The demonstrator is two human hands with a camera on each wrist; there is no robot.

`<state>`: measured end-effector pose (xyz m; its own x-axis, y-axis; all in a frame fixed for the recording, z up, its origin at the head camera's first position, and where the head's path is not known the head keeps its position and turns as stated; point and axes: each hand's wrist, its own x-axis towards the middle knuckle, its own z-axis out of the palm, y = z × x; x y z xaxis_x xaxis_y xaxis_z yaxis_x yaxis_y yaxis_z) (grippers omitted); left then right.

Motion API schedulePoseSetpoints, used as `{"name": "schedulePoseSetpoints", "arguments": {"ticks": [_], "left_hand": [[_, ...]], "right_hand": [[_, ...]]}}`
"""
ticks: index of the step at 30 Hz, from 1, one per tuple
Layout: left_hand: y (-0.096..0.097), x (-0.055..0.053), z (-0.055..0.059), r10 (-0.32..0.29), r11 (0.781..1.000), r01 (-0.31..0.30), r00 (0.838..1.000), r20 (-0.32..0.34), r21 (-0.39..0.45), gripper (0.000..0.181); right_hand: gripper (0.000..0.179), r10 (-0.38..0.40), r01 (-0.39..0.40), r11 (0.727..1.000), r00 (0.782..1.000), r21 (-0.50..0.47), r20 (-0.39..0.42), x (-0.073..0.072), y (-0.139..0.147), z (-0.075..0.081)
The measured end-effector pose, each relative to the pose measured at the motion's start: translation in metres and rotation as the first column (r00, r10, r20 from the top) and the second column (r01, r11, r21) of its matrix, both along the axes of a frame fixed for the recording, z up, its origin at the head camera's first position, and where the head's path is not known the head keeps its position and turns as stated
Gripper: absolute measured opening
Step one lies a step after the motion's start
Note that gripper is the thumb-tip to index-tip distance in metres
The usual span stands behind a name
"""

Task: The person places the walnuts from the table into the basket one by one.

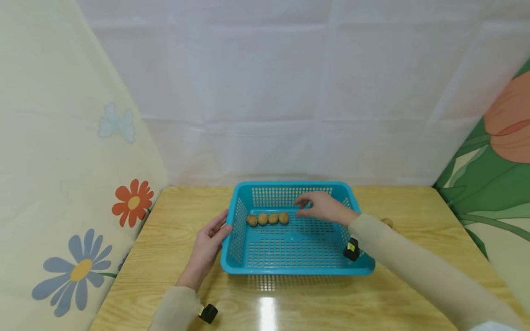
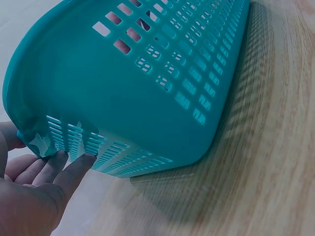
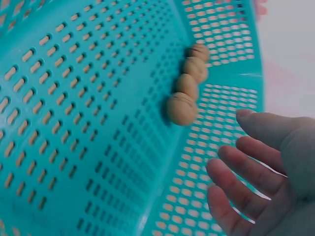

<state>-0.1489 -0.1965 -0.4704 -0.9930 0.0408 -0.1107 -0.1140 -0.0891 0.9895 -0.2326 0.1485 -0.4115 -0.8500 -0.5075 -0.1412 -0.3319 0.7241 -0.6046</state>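
A blue plastic basket (image 1: 291, 270) with slotted walls stands on the table. Inside it, several walnuts (image 3: 182, 109) lie touching in a row along the far side, toward the left. My left hand (image 1: 209, 241) holds the basket's left rim, its thumb at the rim and fingertips against the slotted outer wall (image 2: 113, 152) in the left wrist view. Over the basket's interior, right of the row, hovers my right hand (image 1: 323, 206); its fingers are apart and loosely bent, with nothing between them. One more walnut (image 1: 387, 222) sits on the table outside the basket, partly hidden by the right sleeve.
The wooden table (image 1: 186, 207) reaches back to a white cloth backdrop (image 1: 256, 92). Flower-printed cloths hang on the left (image 1: 49, 161) and right sides. A small black device (image 1: 208, 313) is strapped at each wrist.
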Motion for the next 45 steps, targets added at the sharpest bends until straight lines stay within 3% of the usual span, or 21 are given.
{"name": "schedulePoseSetpoints", "arguments": {"ticks": [5, 10, 21, 31, 38, 45], "left_hand": [[-0.001, 0.001, -0.001, -0.004, 1.000, 0.004, 1.000, -0.009, -0.005, 0.058], [-0.001, 0.001, -0.002, -0.006, 1.000, 0.006, 1.000, 0.009, 0.004, 0.057], [0.000, -0.001, -0.001, -0.005, 1.000, 0.005, 1.000, 0.015, -0.002, 0.057], [0.000, 0.000, 0.002, -0.016, 1.000, 0.016, 1.000, -0.003, -0.017, 0.059], [0.000, 0.000, 0.002, -0.015, 1.000, 0.015, 1.000, 0.011, -0.008, 0.058], [0.000, 0.001, 0.002, -0.017, 1.000, 0.017, 1.000, 0.018, -0.009, 0.058]], "right_hand": [[0.038, 0.010, -0.012, 0.999, 0.999, -0.031, -0.053, 0.009, 0.025, 0.015], [0.038, -0.004, 0.001, 0.998, 0.999, -0.061, -0.050, 0.019, 0.060, 0.022], [0.035, -0.055, 0.049, 0.997, 0.991, -0.053, -0.120, 0.057, 0.127, 0.031], [0.029, -0.122, 0.114, 0.992, 0.972, -0.050, -0.202, 0.084, 0.174, 0.016], [0.035, -0.210, 0.208, 0.978, 0.971, -0.031, -0.113, 0.102, 0.202, -0.001], [0.038, -0.278, 0.283, 0.959, 0.955, 0.033, -0.099, 0.114, 0.226, -0.024]]}}
